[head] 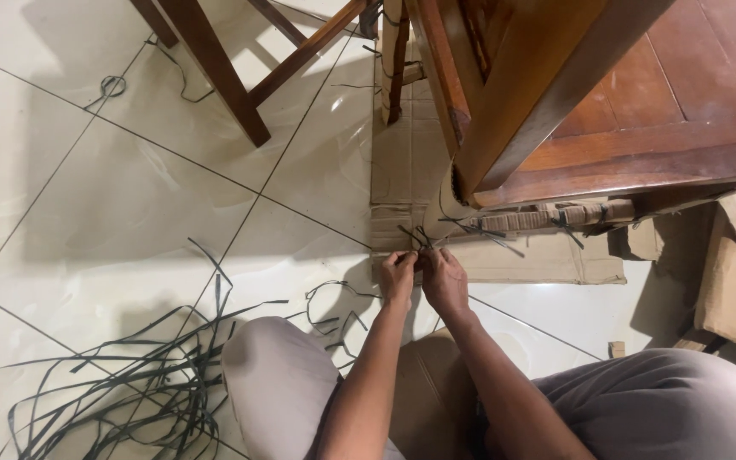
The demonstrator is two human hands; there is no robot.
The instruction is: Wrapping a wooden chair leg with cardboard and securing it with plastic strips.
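Hands [423, 277] pinch dark strap [416, 238] w/ ends pointing up, grip prob. closed.

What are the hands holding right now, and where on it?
Both hands, left and right, pinch the dark strap at its crossed ends, against the edge of the cardboard. The exact finger hold is too small to tell.
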